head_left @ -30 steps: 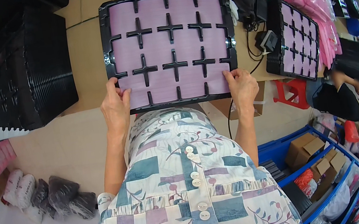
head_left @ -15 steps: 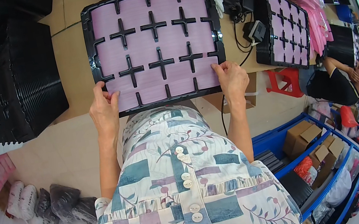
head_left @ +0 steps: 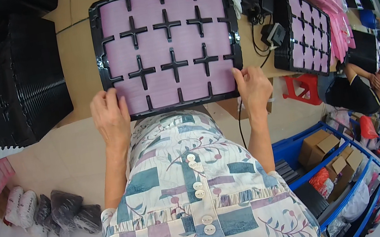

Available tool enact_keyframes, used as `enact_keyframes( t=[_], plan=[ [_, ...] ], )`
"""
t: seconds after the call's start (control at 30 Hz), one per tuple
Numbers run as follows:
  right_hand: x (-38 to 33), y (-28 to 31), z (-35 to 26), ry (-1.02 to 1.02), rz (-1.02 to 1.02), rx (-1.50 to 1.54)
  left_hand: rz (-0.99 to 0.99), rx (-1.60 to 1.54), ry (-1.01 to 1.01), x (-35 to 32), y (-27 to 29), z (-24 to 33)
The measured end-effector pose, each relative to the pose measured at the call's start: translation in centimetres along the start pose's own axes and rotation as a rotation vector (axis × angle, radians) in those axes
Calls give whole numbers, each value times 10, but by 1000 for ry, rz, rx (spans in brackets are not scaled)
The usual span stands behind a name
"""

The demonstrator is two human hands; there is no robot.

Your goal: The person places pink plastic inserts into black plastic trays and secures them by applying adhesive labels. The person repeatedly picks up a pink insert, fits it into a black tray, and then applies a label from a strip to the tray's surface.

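Note:
A black plastic tray (head_left: 237,39) with cross-shaped dividers lies on the table in front of me. Pinkish-purple sheet-like pieces (head_left: 154,40) fill its cells. At the tray's near left corner my left hand (head_left: 111,117) is closed on the edge, its thumb towards the inside. My right hand (head_left: 254,89) grips the near right corner in the same way, thumb inward and fingers outside the rim. The undersides of the fingers are hidden.
A tall stack of black trays (head_left: 21,82) stands at the left. A smaller stack of filled trays (head_left: 307,32) sits at the right, beside a black adapter with cables (head_left: 273,35). A red stool (head_left: 303,90), a seated person (head_left: 360,88) and blue shelving (head_left: 281,145) are farther right.
Both hands have shifted from the near corners of the pink pieces onto the tray's edges, the right one slightly outward. The whole scene sits a little farther right in view.

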State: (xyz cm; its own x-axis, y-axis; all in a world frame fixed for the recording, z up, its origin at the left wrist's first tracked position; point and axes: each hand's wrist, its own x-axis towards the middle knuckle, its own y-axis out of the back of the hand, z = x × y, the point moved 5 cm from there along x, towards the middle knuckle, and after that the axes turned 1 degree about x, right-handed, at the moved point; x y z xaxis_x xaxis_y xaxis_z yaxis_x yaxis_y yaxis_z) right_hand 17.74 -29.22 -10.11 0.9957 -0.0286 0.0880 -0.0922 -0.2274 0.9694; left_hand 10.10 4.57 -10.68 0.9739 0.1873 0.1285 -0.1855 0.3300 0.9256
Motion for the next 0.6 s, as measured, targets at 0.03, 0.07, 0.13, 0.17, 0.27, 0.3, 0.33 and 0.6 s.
enact_keyframes(
  t=[0.03,0.07,0.13,0.17,0.27,0.3,0.33,0.6],
  plan=[
    [-3,4,-6,107,49,55,-15,-34,-75,-4,-2,4],
    [-9,8,-11,210,94,111,-36,-67,-150,-10,-3,7],
    [-21,3,-18,419,-56,84,-112,-113,-244,-18,-6,11],
    [-27,0,-21,508,-86,72,-170,-128,-260,-21,-9,11],
    [-45,-16,-8,595,-210,36,-230,-151,-313,-27,-15,5],
    [-45,-17,-7,603,-216,21,-231,-149,-326,-26,-15,4],
    [-43,-16,-6,613,-218,7,-229,-147,-340,-24,-13,4],
    [53,-9,-49,629,91,60,-23,-187,-399,73,-15,21]
  ],
)
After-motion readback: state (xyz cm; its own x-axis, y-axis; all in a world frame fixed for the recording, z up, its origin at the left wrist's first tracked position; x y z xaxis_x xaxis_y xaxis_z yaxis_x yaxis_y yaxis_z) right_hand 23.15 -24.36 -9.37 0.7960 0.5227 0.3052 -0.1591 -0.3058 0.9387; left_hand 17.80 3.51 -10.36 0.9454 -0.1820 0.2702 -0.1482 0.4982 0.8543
